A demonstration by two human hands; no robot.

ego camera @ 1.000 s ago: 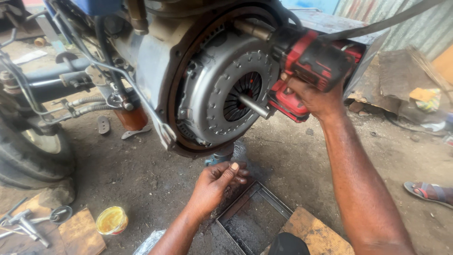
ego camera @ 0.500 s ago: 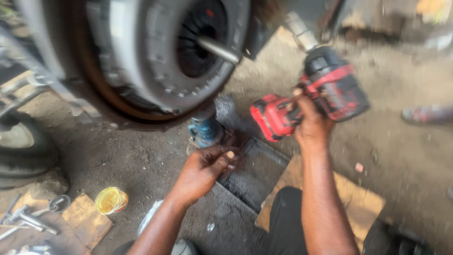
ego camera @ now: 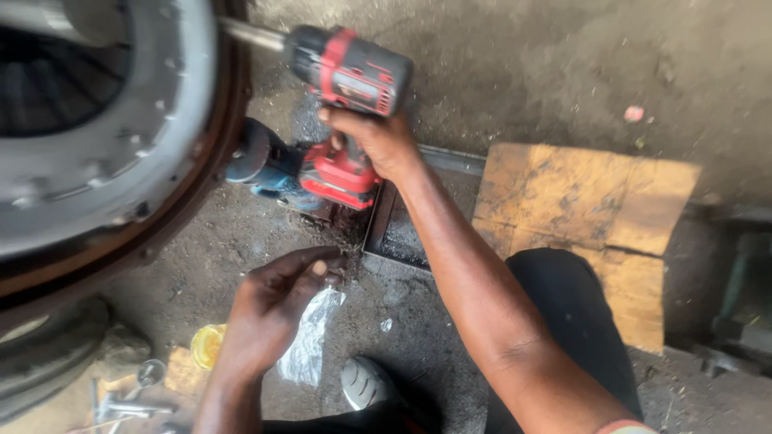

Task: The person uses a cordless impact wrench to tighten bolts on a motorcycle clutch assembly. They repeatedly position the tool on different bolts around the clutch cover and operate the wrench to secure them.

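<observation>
My right hand [ego camera: 376, 141] grips the handle of a red and black cordless impact driver [ego camera: 347, 74], whose long bit points left toward the rim of a big grey clutch assembly [ego camera: 104, 145] on an engine. My left hand [ego camera: 277, 301] hovers low over the dirt floor with fingertips pinched together, just above a crumpled clear plastic bag [ego camera: 310, 341]; whether it holds something small I cannot tell. A blue-grey cylindrical part [ego camera: 256, 161] lies on the ground behind the driver's battery.
A shallow black metal tray [ego camera: 398, 233] sits on the dirt under my right forearm. A cardboard sheet [ego camera: 595, 217] lies to the right. A small yellow tub [ego camera: 207, 345], a socket and wrenches [ego camera: 121, 402] lie at lower left beside a tyre [ego camera: 40, 362].
The view has dropped toward the ground and closer in. My right hand brought the driver up and left, near the clutch rim. My left hand stays low, fingers pinched.
</observation>
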